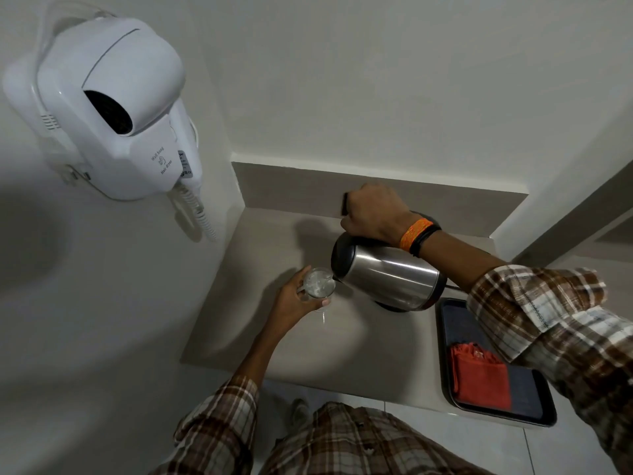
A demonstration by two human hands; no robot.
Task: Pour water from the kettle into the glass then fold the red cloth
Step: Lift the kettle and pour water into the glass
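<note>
The right hand (373, 214) grips the handle of the tilted kettle (387, 272); its spout is over the glass (320, 284), which the left hand (294, 299) holds. The glass looks fragile and slippery. The soft cloth (479, 378) lies on the tray (534, 402).

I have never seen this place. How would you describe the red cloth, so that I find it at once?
Start at the grey counter in the wall niche and look to its front right corner, where a dark tray sits. The red cloth lies on the tray's left half, under the person's checked sleeve. It is the only red thing here.
</note>
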